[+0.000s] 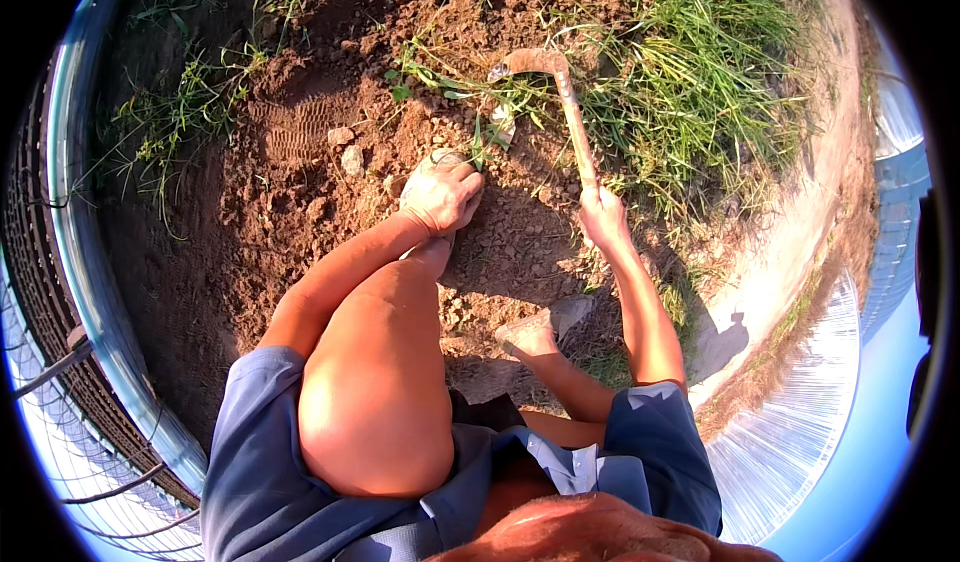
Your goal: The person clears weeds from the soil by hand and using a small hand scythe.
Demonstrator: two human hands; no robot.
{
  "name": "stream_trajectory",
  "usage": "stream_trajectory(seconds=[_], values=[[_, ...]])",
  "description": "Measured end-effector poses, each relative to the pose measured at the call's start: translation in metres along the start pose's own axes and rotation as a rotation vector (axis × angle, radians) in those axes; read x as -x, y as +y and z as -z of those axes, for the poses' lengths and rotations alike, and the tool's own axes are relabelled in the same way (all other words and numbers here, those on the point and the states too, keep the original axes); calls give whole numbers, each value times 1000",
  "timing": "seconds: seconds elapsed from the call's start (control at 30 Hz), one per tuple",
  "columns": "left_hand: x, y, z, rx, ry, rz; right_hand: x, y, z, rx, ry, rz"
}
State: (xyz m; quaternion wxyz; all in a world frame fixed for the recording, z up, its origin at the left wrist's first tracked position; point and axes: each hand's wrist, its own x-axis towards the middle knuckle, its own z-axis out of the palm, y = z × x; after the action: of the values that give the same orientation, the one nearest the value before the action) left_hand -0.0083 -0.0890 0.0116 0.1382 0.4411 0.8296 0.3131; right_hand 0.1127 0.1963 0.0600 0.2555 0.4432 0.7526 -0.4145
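My right hand grips the wooden handle of a sickle-like hand tool. Its brown, curved head bends to the left over green weeds and loose soil, just beyond my hands. My left hand is low over the reddish-brown soil, in front of my bent knee and beside a green sprig. The fingers of the left hand are curled downward, and whether they hold anything is hidden. A pale scrap lies between the hand and the tool's head.
Tall grass grows at the upper right, beside a pale dirt path. Weeds stand at the upper left. A plastic-covered frame curves along the left edge, and clear sheeting spreads at the lower right. My foot rests on the soil.
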Motion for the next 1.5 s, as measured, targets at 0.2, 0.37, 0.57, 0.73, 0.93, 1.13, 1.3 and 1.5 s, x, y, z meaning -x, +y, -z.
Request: stream_trajectory(seconds=[0.2, 0.37, 0.57, 0.73, 0.93, 1.13, 1.3, 1.5], values=[[-4, 2, -4, -11, -50, 18, -53, -67, -24, 71, 73, 313], [0, -1, -4, -35, -23, 12, -9, -24, 13, 385, 138, 466], [-1, 2, -4, 0, -5, 27, 129, 168, 155, 756, 348, -50], [0, 1, -7, 30, 17, 21, 183, 218, 164, 599, 473, -99], [-1, 2, -8, 5, 3, 4, 128, 38, 30, 208, 190, 160], [3, -2, -9, 17, 11, 26, 116, 66, 51, 434, 133, 238], [1, 0, -11, 23, 16, 42, 160, 172, 150, 780, 351, -217], [5, -1, -7, -20, -10, 46, 140, 57, 68, 367, 337, 164]])
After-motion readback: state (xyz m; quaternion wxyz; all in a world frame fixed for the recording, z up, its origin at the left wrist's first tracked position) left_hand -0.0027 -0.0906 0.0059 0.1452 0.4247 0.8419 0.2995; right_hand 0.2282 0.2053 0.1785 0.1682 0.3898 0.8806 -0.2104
